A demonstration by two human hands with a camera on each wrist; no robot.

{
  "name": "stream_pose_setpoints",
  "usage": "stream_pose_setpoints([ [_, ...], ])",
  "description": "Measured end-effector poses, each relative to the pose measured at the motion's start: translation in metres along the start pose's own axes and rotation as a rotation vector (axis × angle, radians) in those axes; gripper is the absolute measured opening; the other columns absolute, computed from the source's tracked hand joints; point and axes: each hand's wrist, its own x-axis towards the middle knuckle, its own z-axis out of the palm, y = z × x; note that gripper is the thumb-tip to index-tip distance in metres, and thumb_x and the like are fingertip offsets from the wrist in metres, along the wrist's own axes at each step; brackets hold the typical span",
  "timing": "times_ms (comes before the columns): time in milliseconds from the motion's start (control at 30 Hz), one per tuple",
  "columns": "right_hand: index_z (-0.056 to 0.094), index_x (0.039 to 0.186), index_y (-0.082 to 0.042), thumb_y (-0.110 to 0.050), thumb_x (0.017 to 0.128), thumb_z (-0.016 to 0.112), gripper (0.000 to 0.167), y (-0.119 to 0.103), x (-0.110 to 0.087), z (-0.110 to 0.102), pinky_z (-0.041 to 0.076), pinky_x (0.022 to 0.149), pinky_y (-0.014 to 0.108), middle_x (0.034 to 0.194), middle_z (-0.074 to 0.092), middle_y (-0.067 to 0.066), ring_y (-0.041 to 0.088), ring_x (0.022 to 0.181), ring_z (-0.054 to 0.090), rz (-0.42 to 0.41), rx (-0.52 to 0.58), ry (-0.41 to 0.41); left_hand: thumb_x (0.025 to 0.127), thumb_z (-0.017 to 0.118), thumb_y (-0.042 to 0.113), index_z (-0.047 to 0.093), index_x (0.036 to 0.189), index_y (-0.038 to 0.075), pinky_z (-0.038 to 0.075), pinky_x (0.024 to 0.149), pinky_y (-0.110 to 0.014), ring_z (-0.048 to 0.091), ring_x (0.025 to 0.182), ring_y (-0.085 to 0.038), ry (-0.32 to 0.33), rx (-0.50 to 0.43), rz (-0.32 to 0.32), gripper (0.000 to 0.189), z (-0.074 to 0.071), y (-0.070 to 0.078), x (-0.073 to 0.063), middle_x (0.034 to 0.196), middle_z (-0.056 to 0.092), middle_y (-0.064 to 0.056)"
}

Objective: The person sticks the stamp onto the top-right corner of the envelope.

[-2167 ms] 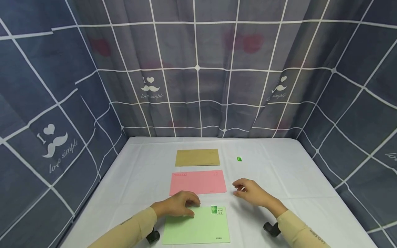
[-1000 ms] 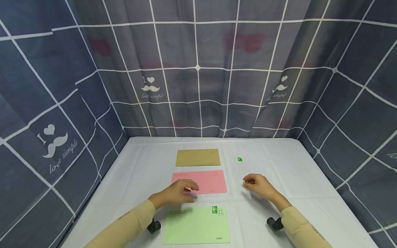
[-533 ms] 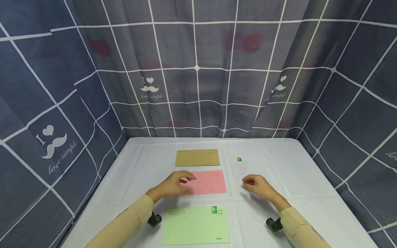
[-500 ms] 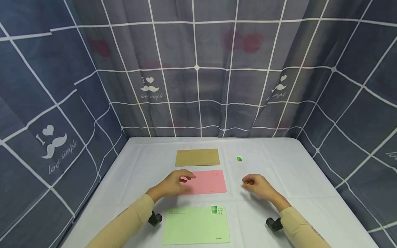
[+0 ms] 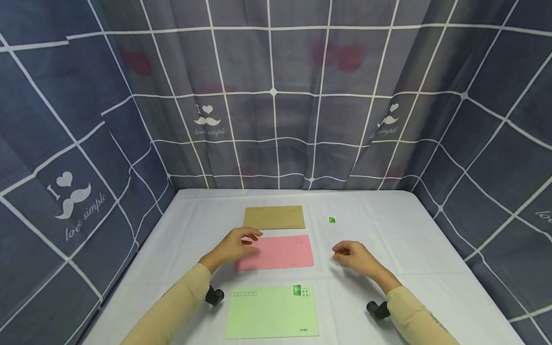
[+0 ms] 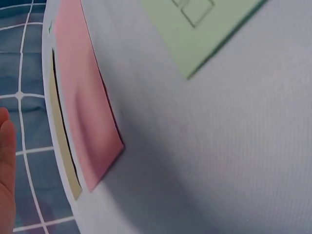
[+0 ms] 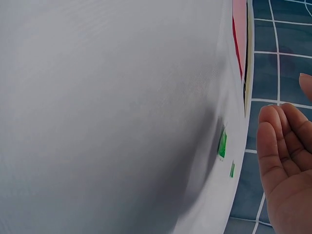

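Note:
My left hand is above the left end of the pink envelope, thumb and fingers apart, holding nothing. A gap shows between this hand and the paper in the left wrist view. To the right, my right hand hovers over the table with loosely bent fingers and nothing in them. Beneath it lies a small green stamp, hidden by the hand in the head view. Another loose stamp lies farther back. Nearest me is a light green envelope bearing a stamp at its upper right.
A tan envelope lies behind the pink one, all three in a column on the white tablecloth. Dark grid-patterned curtains enclose the back and sides. A black wrist camera sits under the right wrist.
My left hand has gone from the green envelope forward to the pink one's left end. My right hand first moved right, then slightly left, and now covers the stamp edge visible earlier.

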Motion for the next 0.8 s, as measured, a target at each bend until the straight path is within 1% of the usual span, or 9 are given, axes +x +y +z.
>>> stream_pose_setpoints([
  [100,0.068,0.108,0.007,-0.012,0.092,0.070,0.025,-0.001,0.001,0.000,0.052,0.069,0.020,0.091,0.070,0.005,0.010,0.082,0.061,0.003,-0.006,-0.004,0.083,0.078,0.000,0.064,0.124,-0.007,0.053,0.100,-0.051,0.060,0.113,-0.042,0.008,-0.004,-0.004,0.044,-0.002,-0.005,0.002,0.130,0.062,-0.026],
  [233,0.068,0.107,0.007,-0.012,0.091,0.070,0.025,-0.001,0.001,0.001,0.052,0.069,0.020,0.091,0.070,0.007,0.013,0.083,0.061,-0.002,0.001,-0.014,0.082,0.079,0.002,0.063,0.124,-0.008,0.052,0.101,-0.053,0.061,0.114,-0.041,0.011,-0.014,-0.011,0.045,-0.004,-0.012,0.003,0.130,0.061,-0.028],
  [367,0.068,0.107,0.008,-0.010,0.092,0.070,0.023,0.000,0.001,0.001,0.052,0.070,0.021,0.092,0.070,0.007,0.015,0.084,0.061,-0.004,0.006,-0.018,0.084,0.078,0.003,0.062,0.125,-0.009,0.051,0.102,-0.053,0.061,0.116,-0.040,0.008,-0.007,-0.034,0.046,-0.007,-0.018,0.003,0.130,0.061,-0.027],
  [500,0.068,0.107,0.007,-0.010,0.092,0.069,0.023,-0.001,0.001,0.000,0.052,0.069,0.021,0.092,0.070,0.007,0.015,0.084,0.061,-0.005,-0.002,-0.021,0.084,0.079,0.006,0.061,0.127,-0.008,0.051,0.103,-0.052,0.059,0.120,-0.039,0.003,0.001,-0.071,0.049,-0.010,-0.025,0.003,0.132,0.060,-0.025],
  [567,0.068,0.107,0.007,-0.011,0.092,0.069,0.024,-0.002,0.000,0.000,0.052,0.069,0.021,0.092,0.070,0.007,0.015,0.084,0.061,-0.004,-0.004,-0.021,0.084,0.079,0.006,0.061,0.128,-0.007,0.051,0.103,-0.051,0.058,0.121,-0.040,-0.004,-0.011,-0.089,0.049,-0.010,-0.028,0.002,0.133,0.059,-0.024],
  [667,0.068,0.107,0.007,-0.012,0.092,0.070,0.025,-0.003,0.000,0.001,0.052,0.069,0.020,0.092,0.071,0.007,0.015,0.084,0.061,-0.005,0.006,-0.021,0.085,0.079,0.006,0.061,0.128,-0.005,0.052,0.102,-0.050,0.058,0.121,-0.040,-0.014,-0.012,-0.106,0.048,-0.009,-0.032,0.000,0.133,0.059,-0.024],
  [767,0.068,0.107,0.008,-0.012,0.091,0.070,0.025,-0.003,-0.001,0.002,0.052,0.069,0.020,0.091,0.070,0.007,0.015,0.083,0.061,-0.006,0.015,-0.022,0.085,0.078,0.005,0.062,0.128,-0.003,0.053,0.102,-0.049,0.059,0.121,-0.038,-0.023,-0.011,-0.122,0.047,-0.008,-0.034,-0.001,0.132,0.060,-0.023],
  [800,0.067,0.107,0.008,-0.011,0.091,0.070,0.025,-0.003,-0.001,0.002,0.052,0.069,0.020,0.091,0.070,0.007,0.014,0.083,0.061,-0.006,0.018,-0.022,0.085,0.078,0.005,0.062,0.128,-0.003,0.053,0.102,-0.048,0.060,0.120,-0.038,-0.026,-0.002,-0.118,0.047,-0.008,-0.034,-0.001,0.132,0.060,-0.023],
])
